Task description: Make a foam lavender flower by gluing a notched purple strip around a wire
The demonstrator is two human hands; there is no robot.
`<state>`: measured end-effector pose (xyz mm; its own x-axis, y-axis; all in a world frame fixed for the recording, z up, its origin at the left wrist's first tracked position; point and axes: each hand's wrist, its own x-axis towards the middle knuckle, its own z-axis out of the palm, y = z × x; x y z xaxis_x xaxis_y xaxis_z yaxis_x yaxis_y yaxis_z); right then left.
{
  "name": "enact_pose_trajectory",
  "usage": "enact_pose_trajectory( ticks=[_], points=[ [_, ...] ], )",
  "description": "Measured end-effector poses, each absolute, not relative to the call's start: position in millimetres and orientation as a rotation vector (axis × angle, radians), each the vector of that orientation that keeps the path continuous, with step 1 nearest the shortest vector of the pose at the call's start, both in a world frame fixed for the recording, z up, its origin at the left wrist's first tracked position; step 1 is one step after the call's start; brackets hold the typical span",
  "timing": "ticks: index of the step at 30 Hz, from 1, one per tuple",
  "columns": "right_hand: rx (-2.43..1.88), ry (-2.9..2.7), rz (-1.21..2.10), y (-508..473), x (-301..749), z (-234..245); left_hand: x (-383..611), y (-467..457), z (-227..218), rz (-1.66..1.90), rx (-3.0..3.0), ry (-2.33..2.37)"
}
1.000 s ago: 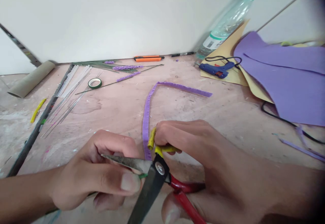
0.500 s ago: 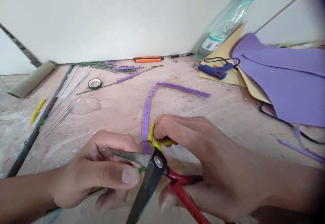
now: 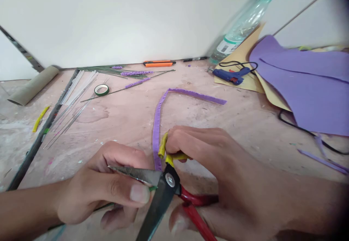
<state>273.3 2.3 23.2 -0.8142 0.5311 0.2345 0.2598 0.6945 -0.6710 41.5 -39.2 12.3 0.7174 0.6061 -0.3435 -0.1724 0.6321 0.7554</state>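
My right hand [image 3: 215,172] grips a pair of scissors [image 3: 155,197] by handles wrapped in red and yellow, and the blades stand apart. Between the thumb and fingers of my left hand [image 3: 106,179] is a thin green stem [image 3: 153,188], its tip close to the blades' pivot. One blade passes over my left thumb and fingers. A fringed purple strip [image 3: 156,128] lies bent on the table, its near end running behind the scissors. Most of the stem is hidden by my left hand.
A tape roll [image 3: 101,89], wires, glue sticks [image 3: 79,86] and purple flower stems [image 3: 136,74] lie back left, near a cardboard tube [image 3: 34,84]. An orange cutter [image 3: 159,63] sits by the wall. Right are a blue glue gun [image 3: 231,75], a bottle [image 3: 240,33] and purple sheets [image 3: 313,88].
The scissors and my right hand have shifted slightly downward. The left hand stays almost in place, still pinching the green stem.
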Motion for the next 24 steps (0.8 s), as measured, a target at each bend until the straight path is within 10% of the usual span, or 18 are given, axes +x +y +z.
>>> enact_pose_trajectory(
  ticks=[24],
  points=[
    [-0.617,-2.421,0.835,-3.1,270.9,24.0,34.4,-42.3,17.3,0.503,0.978,0.721]
  ],
)
